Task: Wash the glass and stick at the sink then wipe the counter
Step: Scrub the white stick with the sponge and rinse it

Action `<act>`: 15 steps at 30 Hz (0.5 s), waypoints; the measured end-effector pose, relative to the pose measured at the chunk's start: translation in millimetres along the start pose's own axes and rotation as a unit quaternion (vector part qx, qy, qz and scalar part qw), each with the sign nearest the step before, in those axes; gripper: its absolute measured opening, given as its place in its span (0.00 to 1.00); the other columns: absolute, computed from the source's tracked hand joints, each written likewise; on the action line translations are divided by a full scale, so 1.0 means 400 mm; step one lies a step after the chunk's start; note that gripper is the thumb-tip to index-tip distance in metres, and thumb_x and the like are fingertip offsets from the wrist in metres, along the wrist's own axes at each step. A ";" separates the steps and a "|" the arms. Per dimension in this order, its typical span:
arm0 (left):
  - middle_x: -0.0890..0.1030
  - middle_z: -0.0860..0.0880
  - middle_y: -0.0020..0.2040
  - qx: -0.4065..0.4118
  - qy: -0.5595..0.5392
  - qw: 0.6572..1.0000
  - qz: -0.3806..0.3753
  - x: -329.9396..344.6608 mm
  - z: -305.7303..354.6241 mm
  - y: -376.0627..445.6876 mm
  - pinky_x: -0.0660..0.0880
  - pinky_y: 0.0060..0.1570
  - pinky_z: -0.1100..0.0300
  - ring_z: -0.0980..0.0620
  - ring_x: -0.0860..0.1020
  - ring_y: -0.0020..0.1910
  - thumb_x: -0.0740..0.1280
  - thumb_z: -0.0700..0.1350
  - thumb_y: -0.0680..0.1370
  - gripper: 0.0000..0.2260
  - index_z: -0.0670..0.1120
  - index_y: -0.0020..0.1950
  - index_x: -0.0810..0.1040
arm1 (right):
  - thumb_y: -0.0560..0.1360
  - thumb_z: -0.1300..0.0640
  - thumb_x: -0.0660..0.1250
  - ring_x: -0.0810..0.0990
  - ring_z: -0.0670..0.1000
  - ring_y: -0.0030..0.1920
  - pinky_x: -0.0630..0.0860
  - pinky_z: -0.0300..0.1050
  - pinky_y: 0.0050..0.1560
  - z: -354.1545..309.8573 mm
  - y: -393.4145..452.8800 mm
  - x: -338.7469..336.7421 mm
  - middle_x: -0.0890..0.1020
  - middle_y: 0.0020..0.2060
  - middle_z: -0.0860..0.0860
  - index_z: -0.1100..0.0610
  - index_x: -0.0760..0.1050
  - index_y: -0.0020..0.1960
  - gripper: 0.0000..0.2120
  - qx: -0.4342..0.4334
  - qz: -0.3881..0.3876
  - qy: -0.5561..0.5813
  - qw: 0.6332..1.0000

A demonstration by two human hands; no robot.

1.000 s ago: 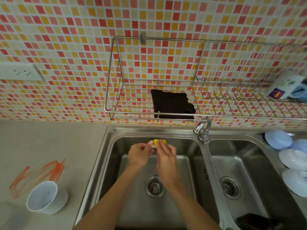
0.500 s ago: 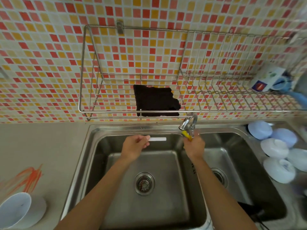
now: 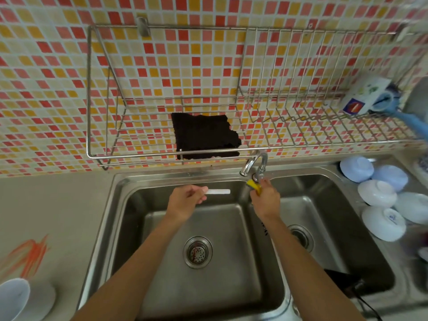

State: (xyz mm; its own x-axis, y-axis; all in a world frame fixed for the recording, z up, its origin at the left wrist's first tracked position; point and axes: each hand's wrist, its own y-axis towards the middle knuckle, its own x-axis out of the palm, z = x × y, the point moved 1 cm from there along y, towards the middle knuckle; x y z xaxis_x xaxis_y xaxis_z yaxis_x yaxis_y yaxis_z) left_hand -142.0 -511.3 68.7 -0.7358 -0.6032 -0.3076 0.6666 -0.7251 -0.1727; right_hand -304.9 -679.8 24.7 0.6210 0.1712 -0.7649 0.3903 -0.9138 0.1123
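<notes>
The left hand (image 3: 185,200) is closed around one end of a white stick (image 3: 217,191), which points right and lies level above the far edge of the left basin of the sink (image 3: 111,205). The right hand (image 3: 265,200) is closed around a yellow sponge (image 3: 253,185), held up just below the tap (image 3: 253,164); the fingers are at the base of the tap, though whether they touch it cannot be told. No water shows at the spout. Both forearms reach in from the near edge, the left over the left basin, the right over the divider between the two basins.

The left basin is bare steel with a round drain strainer (image 3: 197,252) near its middle. The right basin has its own drain (image 3: 301,237) and a dark object (image 3: 342,278) at its near side, too unclear to name.

On the table (image 3: 53,200) to the left of the sink, at the near left corner, a white cup (image 3: 12,297) leans tipped on a white plate (image 3: 42,300); beyond it orange streaks (image 3: 27,256) mark the surface. To the right of the sink several pale bowls (image 3: 379,193) lie upside down, crowded together.

On the tiled wall, a wire rack (image 3: 231,149) hangs above the sink. A black cloth (image 3: 203,137) lies on its shelf, its front edge drooping over the rail just left of the tap. At the rack's right end sit a small box (image 3: 361,96) and a blue brush (image 3: 403,114).
</notes>
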 end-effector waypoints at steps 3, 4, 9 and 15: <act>0.84 0.51 0.36 0.002 -0.011 1.000 -0.007 0.017 0.001 0.004 0.77 0.47 0.62 0.56 0.80 0.36 0.70 0.48 0.76 0.05 0.51 0.40 0.82 | 0.74 0.60 0.65 0.79 0.56 0.48 0.79 0.54 0.53 0.001 -0.003 0.010 0.78 0.55 0.55 0.59 0.72 0.64 0.18 0.000 -0.013 0.012 1.000; 0.84 0.51 0.36 0.001 -0.015 1.000 -0.008 0.022 0.003 0.004 0.77 0.47 0.61 0.56 0.80 0.36 0.70 0.48 0.76 0.05 0.52 0.40 0.82 | 0.74 0.60 0.65 0.79 0.56 0.48 0.80 0.54 0.53 0.001 -0.005 0.009 0.78 0.54 0.54 0.58 0.71 0.65 0.19 0.002 -0.015 0.017 1.000; 0.84 0.47 0.40 0.015 -0.022 1.000 -0.016 0.045 0.023 0.010 0.77 0.47 0.62 0.55 0.80 0.38 0.71 0.45 0.75 0.01 0.50 0.44 0.82 | 0.73 0.62 0.66 0.80 0.59 0.47 0.78 0.50 0.55 0.008 0.000 -0.011 0.80 0.56 0.56 0.57 0.70 0.68 0.23 -0.018 -0.028 -0.002 0.999; 0.84 0.49 0.41 0.011 -0.031 0.999 -0.030 0.092 0.041 0.025 0.76 0.47 0.64 0.57 0.80 0.39 0.71 0.46 0.75 0.03 0.49 0.47 0.83 | 0.73 0.64 0.66 0.78 0.53 0.40 0.75 0.41 0.51 0.019 0.007 -0.032 0.82 0.52 0.55 0.55 0.72 0.68 0.23 -0.038 -0.046 -0.019 0.998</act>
State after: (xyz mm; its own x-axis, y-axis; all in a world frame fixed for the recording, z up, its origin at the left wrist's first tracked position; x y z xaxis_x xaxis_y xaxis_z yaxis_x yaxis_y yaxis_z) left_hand -164.4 -546.1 71.2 -0.7804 -0.5778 -0.2390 0.6193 -0.7669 -0.1681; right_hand -317.1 -687.5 30.0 0.5535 0.2380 -0.7981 0.4963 -0.8639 0.0865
